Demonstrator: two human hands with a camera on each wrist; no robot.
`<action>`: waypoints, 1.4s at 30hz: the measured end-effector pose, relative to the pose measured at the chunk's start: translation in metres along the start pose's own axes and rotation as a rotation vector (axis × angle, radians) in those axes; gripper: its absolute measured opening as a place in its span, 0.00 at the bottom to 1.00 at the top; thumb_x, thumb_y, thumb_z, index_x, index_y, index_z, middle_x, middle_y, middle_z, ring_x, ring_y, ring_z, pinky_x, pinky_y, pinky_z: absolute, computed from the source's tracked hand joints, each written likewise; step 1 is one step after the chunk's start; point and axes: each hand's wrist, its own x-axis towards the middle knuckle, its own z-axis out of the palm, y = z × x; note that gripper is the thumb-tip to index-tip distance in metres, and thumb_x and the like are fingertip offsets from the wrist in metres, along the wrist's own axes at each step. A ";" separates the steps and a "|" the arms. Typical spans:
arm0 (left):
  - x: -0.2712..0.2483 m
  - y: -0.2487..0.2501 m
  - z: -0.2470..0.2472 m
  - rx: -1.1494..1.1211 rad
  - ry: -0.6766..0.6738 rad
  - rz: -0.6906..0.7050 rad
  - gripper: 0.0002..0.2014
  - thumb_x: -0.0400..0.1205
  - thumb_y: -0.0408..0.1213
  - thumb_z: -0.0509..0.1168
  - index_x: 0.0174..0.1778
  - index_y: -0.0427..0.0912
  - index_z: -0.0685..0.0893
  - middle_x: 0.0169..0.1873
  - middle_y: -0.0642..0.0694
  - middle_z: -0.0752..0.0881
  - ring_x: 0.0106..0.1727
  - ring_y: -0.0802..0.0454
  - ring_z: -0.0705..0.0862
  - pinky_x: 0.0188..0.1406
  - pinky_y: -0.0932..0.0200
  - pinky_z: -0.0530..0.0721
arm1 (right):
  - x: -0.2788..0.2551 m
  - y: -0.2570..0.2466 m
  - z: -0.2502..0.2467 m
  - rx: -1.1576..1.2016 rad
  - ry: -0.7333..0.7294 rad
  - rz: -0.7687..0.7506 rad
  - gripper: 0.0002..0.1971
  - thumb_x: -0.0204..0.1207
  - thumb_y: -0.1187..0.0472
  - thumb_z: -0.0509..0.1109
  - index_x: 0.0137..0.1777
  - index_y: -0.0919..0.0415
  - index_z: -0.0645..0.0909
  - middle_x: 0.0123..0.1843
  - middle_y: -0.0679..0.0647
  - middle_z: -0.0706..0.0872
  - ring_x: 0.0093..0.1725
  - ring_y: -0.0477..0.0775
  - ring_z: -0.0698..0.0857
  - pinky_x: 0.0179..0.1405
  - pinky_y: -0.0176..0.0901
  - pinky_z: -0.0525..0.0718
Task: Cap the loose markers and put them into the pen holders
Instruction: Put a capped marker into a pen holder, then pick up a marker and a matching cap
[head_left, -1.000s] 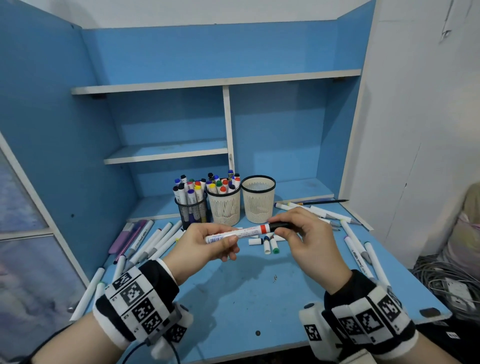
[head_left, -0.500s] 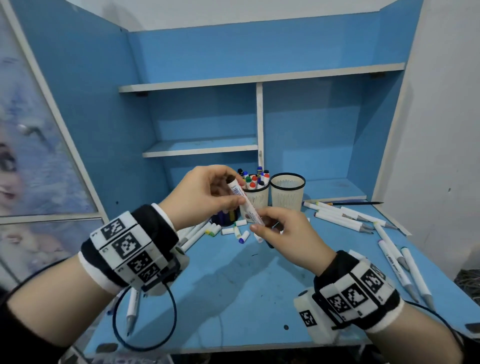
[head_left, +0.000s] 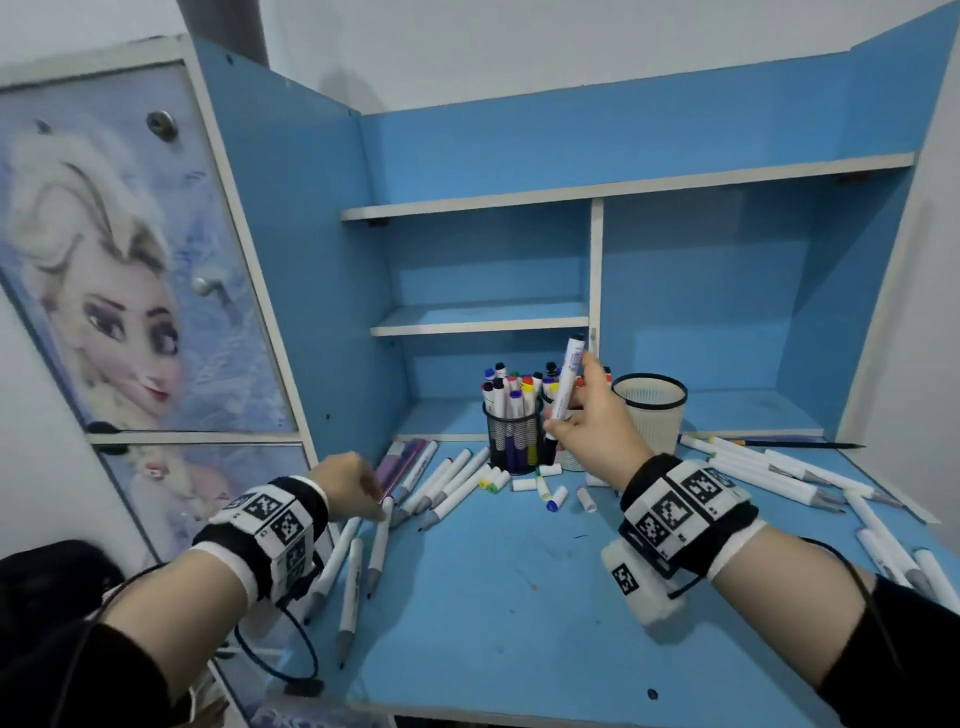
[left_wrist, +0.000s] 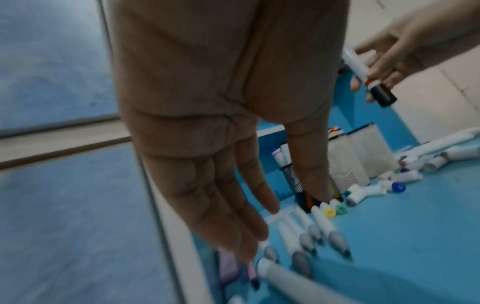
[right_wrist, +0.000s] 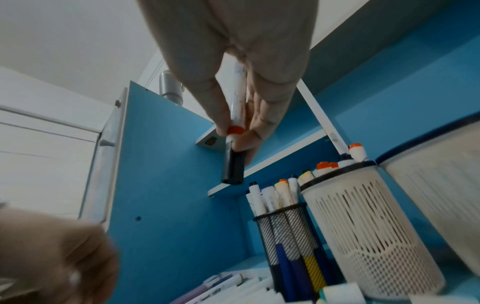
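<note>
Right fingers (right_wrist: 218, 111): thumb and fingertips pinch a capped marker (head_left: 563, 392) low on its white barrel, beside the orange band, black cap pointing down.
Right hand (head_left: 597, 426): raised over the desk, holding that marker near upright just in front of the black mesh holder (head_left: 511, 439) and the full white holder (right_wrist: 363, 226).
Left fingers (left_wrist: 233, 216): straight and relaxed, gripping nothing, tips reaching down to the uncapped markers (head_left: 436, 486) lying at the desk's left edge; whether they touch one yet is blurred.
Left hand (head_left: 345, 483): low over that row, palm turned down.
Holders: the mesh one and the white one beside it are crowded with capped markers; the second white holder (head_left: 652, 410), to the right, looks empty from the head view.
Loose caps (head_left: 545, 488): scattered on the blue desk (head_left: 519, 597) in front of the holders.
More markers (head_left: 769, 473): a second uncapped batch lies on the right side of the desk.
Step in hand: by the look of it, one marker is sealed and on its way to a holder while the free hand goes for the next.
Next move: the marker likely needs lowering, cap first, into a holder with room; the right-hand white one seems the easy choice. The left must close on a single barrel without rolling its neighbours.
Progress: well under way, many markers left to cap.
</note>
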 end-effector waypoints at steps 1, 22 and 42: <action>-0.001 -0.006 0.003 0.032 -0.040 -0.057 0.16 0.72 0.42 0.75 0.52 0.39 0.88 0.43 0.44 0.87 0.38 0.52 0.85 0.30 0.68 0.76 | 0.005 -0.001 -0.001 0.013 0.030 -0.022 0.49 0.73 0.72 0.71 0.82 0.42 0.44 0.58 0.55 0.84 0.52 0.52 0.86 0.56 0.53 0.86; 0.014 -0.009 0.039 -0.192 -0.206 -0.241 0.20 0.71 0.38 0.78 0.37 0.40 0.69 0.33 0.43 0.81 0.31 0.43 0.85 0.45 0.45 0.89 | 0.054 0.014 -0.025 -0.228 0.372 -0.152 0.34 0.77 0.75 0.63 0.75 0.46 0.57 0.45 0.65 0.85 0.37 0.59 0.86 0.35 0.48 0.87; 0.001 -0.008 -0.005 -0.476 0.232 -0.006 0.14 0.79 0.41 0.69 0.28 0.42 0.78 0.21 0.50 0.74 0.22 0.53 0.73 0.25 0.62 0.73 | 0.080 0.051 -0.027 -0.407 0.243 -0.128 0.20 0.81 0.66 0.64 0.72 0.59 0.70 0.51 0.61 0.86 0.52 0.62 0.84 0.51 0.45 0.79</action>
